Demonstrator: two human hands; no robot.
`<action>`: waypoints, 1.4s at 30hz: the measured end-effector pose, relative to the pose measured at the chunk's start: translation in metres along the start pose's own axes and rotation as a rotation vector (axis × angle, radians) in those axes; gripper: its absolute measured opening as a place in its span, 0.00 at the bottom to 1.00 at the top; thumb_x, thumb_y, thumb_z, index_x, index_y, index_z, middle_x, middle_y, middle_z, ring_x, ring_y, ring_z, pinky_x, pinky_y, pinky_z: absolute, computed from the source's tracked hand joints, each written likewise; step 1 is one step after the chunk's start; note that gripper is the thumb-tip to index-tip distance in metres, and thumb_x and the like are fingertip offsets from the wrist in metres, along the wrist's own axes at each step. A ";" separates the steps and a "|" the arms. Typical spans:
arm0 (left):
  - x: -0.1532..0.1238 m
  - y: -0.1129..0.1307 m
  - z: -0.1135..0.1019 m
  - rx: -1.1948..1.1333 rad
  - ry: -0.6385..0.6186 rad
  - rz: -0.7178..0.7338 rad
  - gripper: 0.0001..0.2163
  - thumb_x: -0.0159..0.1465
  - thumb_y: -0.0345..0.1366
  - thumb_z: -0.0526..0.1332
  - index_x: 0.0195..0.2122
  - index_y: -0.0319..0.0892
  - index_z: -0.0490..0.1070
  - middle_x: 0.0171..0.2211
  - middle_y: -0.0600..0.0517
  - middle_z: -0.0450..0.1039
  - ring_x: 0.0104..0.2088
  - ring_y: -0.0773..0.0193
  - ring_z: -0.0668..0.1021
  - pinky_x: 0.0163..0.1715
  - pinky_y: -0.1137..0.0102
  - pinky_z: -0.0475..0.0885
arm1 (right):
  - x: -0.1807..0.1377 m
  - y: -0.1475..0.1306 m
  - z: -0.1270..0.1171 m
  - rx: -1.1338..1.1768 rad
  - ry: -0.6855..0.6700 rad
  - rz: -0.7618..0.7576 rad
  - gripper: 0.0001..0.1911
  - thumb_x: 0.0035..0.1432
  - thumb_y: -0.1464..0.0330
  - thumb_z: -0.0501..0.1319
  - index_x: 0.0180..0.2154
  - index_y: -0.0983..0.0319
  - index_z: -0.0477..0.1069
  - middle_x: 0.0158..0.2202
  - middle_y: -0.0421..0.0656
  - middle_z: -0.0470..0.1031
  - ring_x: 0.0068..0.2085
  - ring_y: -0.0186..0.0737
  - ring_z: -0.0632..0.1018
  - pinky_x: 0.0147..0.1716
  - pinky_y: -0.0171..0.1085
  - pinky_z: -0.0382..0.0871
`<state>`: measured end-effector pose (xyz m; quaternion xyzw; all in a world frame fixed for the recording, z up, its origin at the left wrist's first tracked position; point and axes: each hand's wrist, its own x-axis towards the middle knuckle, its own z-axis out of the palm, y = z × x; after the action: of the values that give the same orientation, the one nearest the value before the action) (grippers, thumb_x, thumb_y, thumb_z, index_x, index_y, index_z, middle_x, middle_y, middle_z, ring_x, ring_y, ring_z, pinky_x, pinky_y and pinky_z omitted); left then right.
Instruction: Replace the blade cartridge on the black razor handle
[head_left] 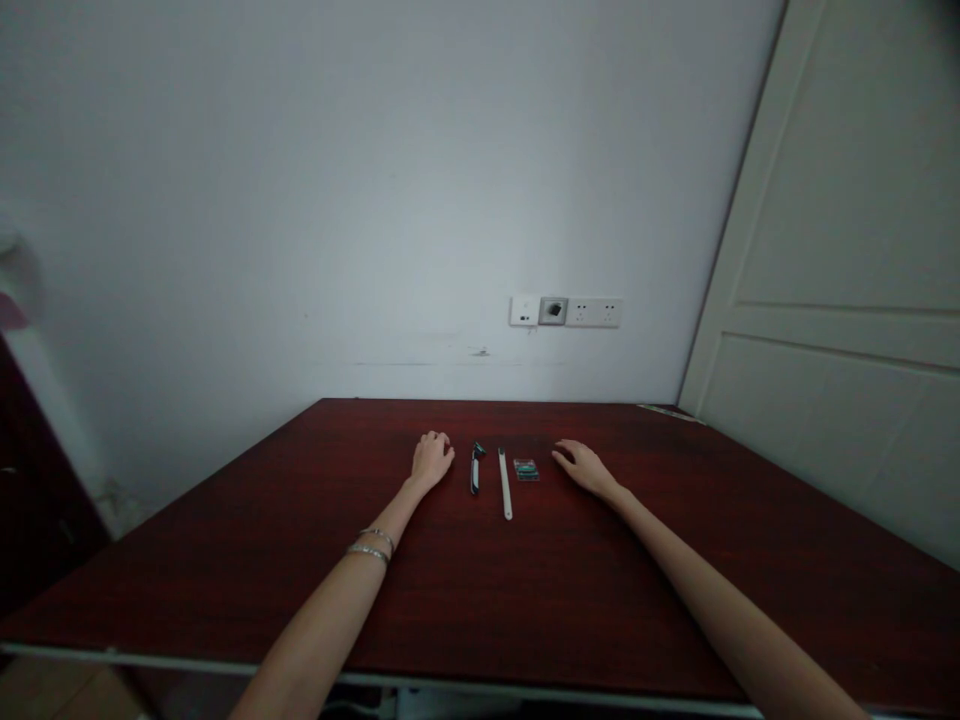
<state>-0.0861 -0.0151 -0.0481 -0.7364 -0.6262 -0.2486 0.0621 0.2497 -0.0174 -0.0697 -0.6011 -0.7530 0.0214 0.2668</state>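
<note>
My left hand point(431, 460) rests palm down on the dark red table point(525, 580), fingers curled loosely, holding nothing. Two silver bracelets point(371, 543) circle that wrist. Just right of it lies a dark-handled razor point(475, 467), then a thin white stick-like tool point(505, 483), then a small clear packet with teal contents point(526, 469). My right hand point(585, 466) lies flat on the table to the right of the packet, fingers stretched toward it, empty. Neither hand touches any of the three items.
A white wall stands behind the table, with a row of wall sockets point(566, 312) above the far edge. A white door point(847, 300) is at the right. Dark furniture point(37, 500) sits at the left.
</note>
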 end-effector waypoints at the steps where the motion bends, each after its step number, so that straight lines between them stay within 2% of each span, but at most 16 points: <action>1: 0.000 0.000 0.001 0.024 -0.022 0.018 0.10 0.61 0.36 0.52 0.41 0.39 0.68 0.43 0.45 0.68 0.46 0.58 0.69 0.45 0.67 0.63 | -0.001 0.003 0.001 -0.051 -0.011 0.020 0.24 0.60 0.58 0.48 0.51 0.65 0.66 0.57 0.52 0.62 0.58 0.49 0.62 0.53 0.47 0.58; 4: -0.001 0.001 0.004 0.076 -0.062 0.041 0.15 0.62 0.38 0.50 0.46 0.37 0.65 0.49 0.41 0.65 0.52 0.55 0.66 0.49 0.65 0.61 | -0.003 0.006 0.003 -0.141 -0.054 0.061 0.25 0.61 0.58 0.46 0.54 0.63 0.64 0.61 0.50 0.56 0.61 0.50 0.55 0.54 0.52 0.54; 7: 0.000 0.001 0.007 0.101 -0.084 0.034 0.16 0.63 0.39 0.48 0.49 0.37 0.64 0.52 0.40 0.64 0.54 0.54 0.64 0.50 0.65 0.60 | -0.005 0.006 0.005 -0.149 -0.075 0.058 0.25 0.62 0.59 0.44 0.55 0.62 0.62 0.60 0.50 0.58 0.61 0.48 0.55 0.55 0.52 0.52; 10: 0.001 0.001 0.007 0.107 -0.123 0.033 0.16 0.64 0.38 0.48 0.48 0.37 0.65 0.49 0.42 0.67 0.52 0.56 0.67 0.49 0.66 0.61 | -0.005 0.006 0.004 -0.124 -0.050 0.038 0.25 0.61 0.58 0.45 0.54 0.62 0.64 0.59 0.50 0.60 0.60 0.49 0.58 0.55 0.51 0.53; 15: 0.001 0.001 0.006 0.133 -0.134 0.053 0.15 0.64 0.37 0.47 0.45 0.38 0.67 0.46 0.43 0.71 0.48 0.57 0.70 0.46 0.66 0.63 | -0.005 -0.002 -0.001 0.053 0.008 -0.150 0.26 0.57 0.55 0.52 0.51 0.63 0.68 0.59 0.50 0.59 0.58 0.46 0.61 0.56 0.43 0.55; 18: 0.002 0.002 0.005 0.159 -0.125 0.055 0.14 0.63 0.37 0.48 0.44 0.39 0.68 0.45 0.43 0.71 0.47 0.56 0.71 0.45 0.66 0.64 | -0.006 -0.014 -0.002 0.147 -0.009 -0.232 0.28 0.53 0.52 0.55 0.50 0.62 0.69 0.58 0.50 0.60 0.58 0.47 0.60 0.57 0.44 0.54; 22: 0.003 0.003 0.007 0.173 -0.117 0.059 0.14 0.63 0.37 0.48 0.44 0.39 0.68 0.44 0.43 0.71 0.46 0.55 0.71 0.44 0.65 0.65 | -0.008 -0.027 0.001 0.145 -0.091 -0.295 0.31 0.51 0.51 0.57 0.53 0.59 0.66 0.59 0.50 0.58 0.59 0.49 0.58 0.57 0.47 0.53; 26: 0.004 0.005 0.008 0.176 -0.116 0.060 0.14 0.63 0.37 0.48 0.44 0.38 0.68 0.44 0.43 0.71 0.45 0.55 0.71 0.44 0.65 0.65 | -0.009 -0.029 0.002 0.071 -0.152 -0.301 0.31 0.52 0.51 0.56 0.56 0.55 0.62 0.59 0.50 0.56 0.59 0.51 0.56 0.55 0.51 0.53; 30: 0.003 0.006 0.007 0.168 -0.121 0.057 0.14 0.63 0.37 0.48 0.44 0.38 0.68 0.44 0.43 0.71 0.46 0.55 0.71 0.44 0.65 0.65 | -0.008 -0.027 0.002 0.021 -0.195 -0.281 0.29 0.53 0.50 0.54 0.54 0.54 0.63 0.60 0.50 0.55 0.59 0.53 0.56 0.53 0.53 0.53; 42: 0.003 0.008 0.004 0.132 -0.159 0.037 0.15 0.64 0.37 0.47 0.46 0.38 0.67 0.47 0.41 0.69 0.48 0.55 0.70 0.45 0.64 0.64 | -0.010 -0.031 -0.003 0.082 -0.169 -0.249 0.30 0.53 0.50 0.55 0.55 0.55 0.62 0.58 0.48 0.59 0.58 0.50 0.59 0.55 0.50 0.53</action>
<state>-0.0773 -0.0129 -0.0485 -0.7594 -0.6305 -0.1467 0.0651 0.2247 -0.0361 -0.0602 -0.4876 -0.8400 0.0693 0.2277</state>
